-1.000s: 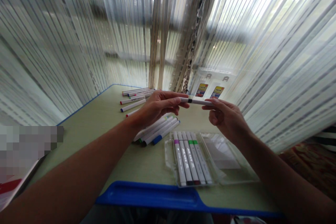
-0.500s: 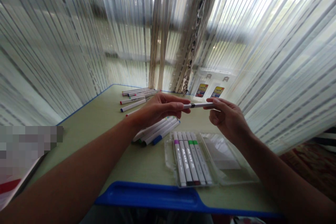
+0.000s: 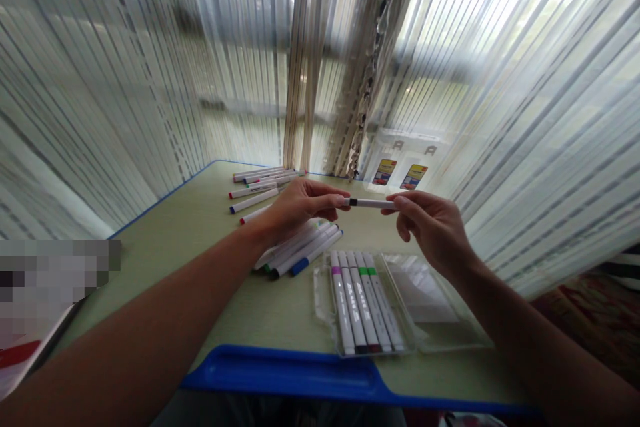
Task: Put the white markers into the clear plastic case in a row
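Observation:
A slim white marker [image 3: 373, 203] with a black band lies level in the air between my hands. My left hand [image 3: 307, 207] pinches its left end, by the band, while my right hand [image 3: 433, 223] pinches the right end. Below them on the table, an open clear plastic case [image 3: 410, 340] holds a row of white markers [image 3: 360, 307] with purple and green bands. Left of the case, a pile of loose markers [image 3: 305, 250] is partly hidden by my left hand. More markers [image 3: 255, 200] with red, blue and green ends lie farther back.
The pale green table [image 3: 185, 213] has a blue edge and a blue tray groove [image 3: 290, 373] at the front. Clear packaging with yellow labels [image 3: 414, 177] stands at the back, against string curtains [image 3: 240, 80]. A blurred-out object [image 3: 45, 300] is at the left edge.
Both hands have shifted slightly left with the marker, which is now nearly level and shows more of its length. The case and the loose markers have stayed put.

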`<action>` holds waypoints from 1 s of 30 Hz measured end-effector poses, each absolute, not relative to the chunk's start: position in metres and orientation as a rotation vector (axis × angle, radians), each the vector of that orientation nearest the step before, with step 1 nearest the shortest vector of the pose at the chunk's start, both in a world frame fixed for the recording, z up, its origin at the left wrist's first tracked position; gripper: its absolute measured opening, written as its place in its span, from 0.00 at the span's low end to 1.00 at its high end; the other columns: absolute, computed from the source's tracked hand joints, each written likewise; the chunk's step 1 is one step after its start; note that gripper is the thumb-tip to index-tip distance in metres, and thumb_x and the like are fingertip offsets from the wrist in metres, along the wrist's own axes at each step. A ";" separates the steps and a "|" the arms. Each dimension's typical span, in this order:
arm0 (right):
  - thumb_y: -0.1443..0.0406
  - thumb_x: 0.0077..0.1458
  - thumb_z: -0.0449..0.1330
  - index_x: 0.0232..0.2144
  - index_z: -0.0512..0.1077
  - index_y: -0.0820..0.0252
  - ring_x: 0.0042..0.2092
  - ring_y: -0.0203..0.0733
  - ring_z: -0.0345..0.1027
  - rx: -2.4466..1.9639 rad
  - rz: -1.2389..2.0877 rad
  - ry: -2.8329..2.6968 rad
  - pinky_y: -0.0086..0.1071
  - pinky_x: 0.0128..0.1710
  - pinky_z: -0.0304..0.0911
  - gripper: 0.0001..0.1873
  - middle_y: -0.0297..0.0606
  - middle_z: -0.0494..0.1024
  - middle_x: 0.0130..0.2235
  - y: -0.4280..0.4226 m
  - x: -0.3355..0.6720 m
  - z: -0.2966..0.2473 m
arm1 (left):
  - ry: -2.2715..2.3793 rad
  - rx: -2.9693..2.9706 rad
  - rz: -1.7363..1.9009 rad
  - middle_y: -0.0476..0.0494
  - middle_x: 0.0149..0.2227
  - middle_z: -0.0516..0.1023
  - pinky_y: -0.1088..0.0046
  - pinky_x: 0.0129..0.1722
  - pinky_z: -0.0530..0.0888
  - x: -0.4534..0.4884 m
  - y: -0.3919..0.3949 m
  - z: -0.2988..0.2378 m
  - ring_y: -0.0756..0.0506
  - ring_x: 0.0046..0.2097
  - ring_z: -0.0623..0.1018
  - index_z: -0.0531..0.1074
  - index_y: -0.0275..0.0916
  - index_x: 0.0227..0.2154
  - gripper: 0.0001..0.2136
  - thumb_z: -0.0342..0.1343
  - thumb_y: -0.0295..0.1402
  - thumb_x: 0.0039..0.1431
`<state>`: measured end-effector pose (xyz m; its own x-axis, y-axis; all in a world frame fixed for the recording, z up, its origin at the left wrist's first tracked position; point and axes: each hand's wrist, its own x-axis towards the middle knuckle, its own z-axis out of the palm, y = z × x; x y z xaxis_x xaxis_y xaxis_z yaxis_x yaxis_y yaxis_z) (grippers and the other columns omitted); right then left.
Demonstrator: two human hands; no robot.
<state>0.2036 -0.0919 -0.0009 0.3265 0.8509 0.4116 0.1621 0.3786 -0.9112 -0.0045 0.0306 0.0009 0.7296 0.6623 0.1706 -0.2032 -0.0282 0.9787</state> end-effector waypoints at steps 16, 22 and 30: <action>0.56 0.45 0.73 0.29 0.81 0.64 0.18 0.31 0.62 -1.384 0.473 -1.419 0.26 0.16 0.57 0.17 0.33 0.73 0.18 -0.099 0.192 0.003 | 0.429 1.672 0.717 0.46 0.25 0.79 0.78 0.27 0.69 0.008 0.009 0.000 0.53 0.26 0.76 0.78 0.30 0.30 0.08 0.69 0.28 0.47; 0.55 0.41 0.75 0.26 0.82 0.60 0.22 0.35 0.68 -1.412 0.360 -1.467 0.29 0.21 0.64 0.15 0.37 0.79 0.22 -0.097 0.194 0.001 | 0.399 1.689 0.733 0.43 0.29 0.81 0.77 0.30 0.70 0.012 0.007 -0.007 0.51 0.29 0.77 0.79 0.31 0.30 0.12 0.73 0.31 0.42; 0.56 0.41 0.75 0.24 0.82 0.59 0.25 0.39 0.71 -1.430 0.344 -1.477 0.30 0.23 0.65 0.14 0.40 0.81 0.24 -0.098 0.193 0.000 | 0.323 1.599 0.681 0.40 0.31 0.83 0.74 0.33 0.73 0.014 0.007 -0.009 0.50 0.31 0.79 0.82 0.31 0.32 0.13 0.73 0.29 0.41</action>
<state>0.1927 -0.0978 -0.0002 0.2108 0.8688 0.4481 0.5813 0.2571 -0.7720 0.0136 0.0065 -0.0091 0.7829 0.5752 0.2372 -0.1802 -0.1553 0.9713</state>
